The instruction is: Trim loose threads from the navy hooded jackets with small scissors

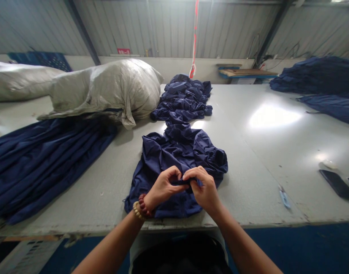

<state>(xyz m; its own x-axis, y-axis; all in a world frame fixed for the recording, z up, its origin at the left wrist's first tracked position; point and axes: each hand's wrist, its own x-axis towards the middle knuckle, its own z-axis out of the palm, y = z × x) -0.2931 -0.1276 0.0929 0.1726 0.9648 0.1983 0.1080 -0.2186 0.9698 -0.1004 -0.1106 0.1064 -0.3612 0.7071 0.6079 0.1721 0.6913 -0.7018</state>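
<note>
A navy blue jacket [174, 152] with gathered cuffs lies on the white table [248, 163] in front of me. Over its lower half, my left hand [166, 185] pinches a dark fold of the cloth between thumb and fingers. My right hand [202, 186] grips the same fold just beside it, so the fingertips of both hands nearly meet. The exact part of the garment in the fingers is mostly hidden. Two bead bracelets [141, 206], one dark red and one pale, circle my left wrist.
Beyond the jacket lies a heap of navy garments [186, 95]. Large pale sacks [106, 87] and navy cloth [49, 160] occupy the left. Rightward are a small light-blue cutter [284, 198], a dark phone [337, 184] and more navy piles [317, 74]. A red-and-white strip [195, 38] hangs behind.
</note>
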